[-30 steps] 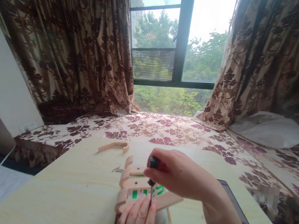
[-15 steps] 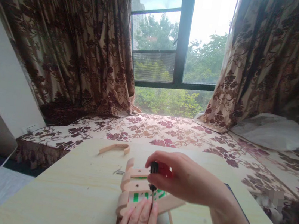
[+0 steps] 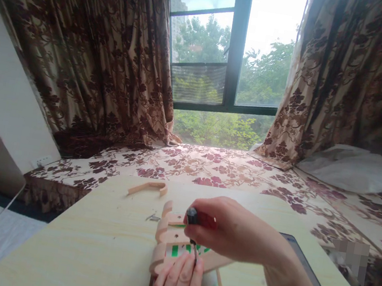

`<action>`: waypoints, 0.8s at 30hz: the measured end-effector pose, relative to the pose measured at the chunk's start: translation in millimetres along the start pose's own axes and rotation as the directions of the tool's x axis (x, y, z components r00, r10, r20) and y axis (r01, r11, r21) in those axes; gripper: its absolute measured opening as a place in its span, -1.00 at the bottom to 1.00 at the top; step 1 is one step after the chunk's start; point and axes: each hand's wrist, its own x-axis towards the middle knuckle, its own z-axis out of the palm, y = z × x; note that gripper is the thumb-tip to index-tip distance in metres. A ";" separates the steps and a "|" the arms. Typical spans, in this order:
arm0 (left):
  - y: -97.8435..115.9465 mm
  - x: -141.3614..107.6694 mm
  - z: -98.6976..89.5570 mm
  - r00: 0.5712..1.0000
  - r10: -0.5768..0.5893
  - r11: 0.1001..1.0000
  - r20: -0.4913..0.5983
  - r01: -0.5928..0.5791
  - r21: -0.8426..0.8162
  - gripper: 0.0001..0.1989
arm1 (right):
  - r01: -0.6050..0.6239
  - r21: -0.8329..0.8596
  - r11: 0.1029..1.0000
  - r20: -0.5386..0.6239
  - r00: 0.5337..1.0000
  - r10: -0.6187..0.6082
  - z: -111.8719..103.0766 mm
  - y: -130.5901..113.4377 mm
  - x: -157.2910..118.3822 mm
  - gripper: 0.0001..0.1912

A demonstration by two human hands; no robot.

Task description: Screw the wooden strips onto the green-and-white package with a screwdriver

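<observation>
1. Tipped further left since half a second ago, with the screwdriver (image 3: 192, 216) gripped more closely by the right hand (image 3: 224, 228).
2. Clamped on the handle with right thumb and fingers, aiming the shaft down beside the left fingertips; tip too hidden to tell what it meets.
3. Laid flat, uncurled and with fingers side by side, in the case of the left hand (image 3: 178, 283), pressing on the wooden strip (image 3: 218, 262) at the near side of the table (image 3: 87, 247).
4. Probably light, stiff and fairly smooth, judging by the bare wood; perhaps prone to pivot under twisting.
5. Best pinned on the flat length, beside the shaft, rather than by the curved left end.
</observation>
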 end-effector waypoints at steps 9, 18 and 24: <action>-11.3 -0.2 -5.1 0.977 0.197 0.977 0.079 -0.202 0.067 -0.68 | -0.012 0.002 1.000 -0.013 1.000 0.012 -2.1 0.2 -2.0 -0.87; -8.2 -6.2 -1.5 0.974 0.183 0.978 0.134 -0.194 0.074 -0.61 | -0.072 -0.105 0.992 -0.052 0.996 0.067 1.1 1.0 0.7 -0.74; 2.1 -4.3 1.5 0.999 0.006 1.000 0.040 -0.005 -0.008 -0.69 | -0.068 -0.072 0.995 0.010 0.998 0.069 -5.4 2.5 -4.6 -0.83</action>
